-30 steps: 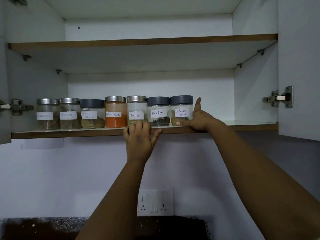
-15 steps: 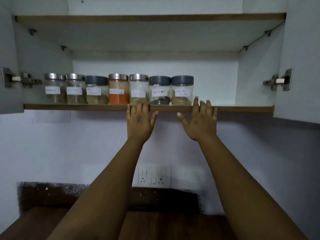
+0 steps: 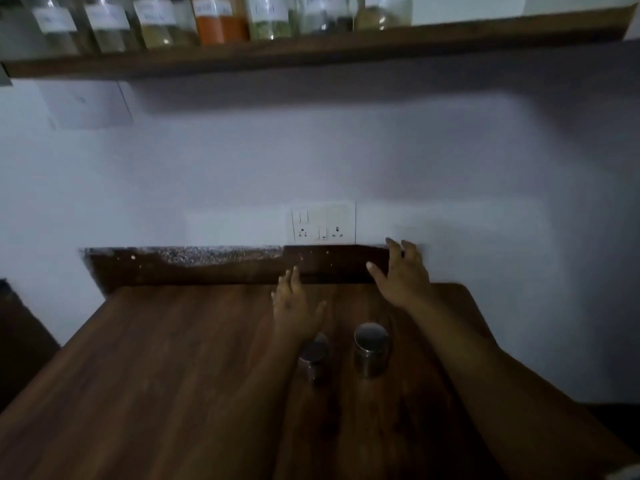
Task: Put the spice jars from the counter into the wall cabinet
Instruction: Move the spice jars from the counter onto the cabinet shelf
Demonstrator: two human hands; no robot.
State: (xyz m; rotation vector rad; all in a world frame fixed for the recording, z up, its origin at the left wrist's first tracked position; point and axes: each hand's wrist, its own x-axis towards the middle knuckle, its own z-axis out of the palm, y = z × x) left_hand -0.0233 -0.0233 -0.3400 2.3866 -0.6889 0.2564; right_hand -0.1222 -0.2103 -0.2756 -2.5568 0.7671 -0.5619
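Two spice jars with metal lids stand on the wooden counter (image 3: 156,375): a left jar (image 3: 314,358) partly behind my left wrist and a right jar (image 3: 371,348). My left hand (image 3: 294,306) hovers open just above and behind the left jar. My right hand (image 3: 401,271) is open too, higher and to the right of the right jar. Several labelled jars, one with orange powder (image 3: 221,22), line the cabinet shelf (image 3: 311,51) at the top of the view.
A white socket plate (image 3: 323,221) sits on the wall above a dark backsplash strip (image 3: 207,268). The counter ends at its right edge near the wall. The picture is dim and blurred.
Both hands have dropped from the cabinet shelf edge to just above the counter. The view has tilted down, so the counter and two jars now show.
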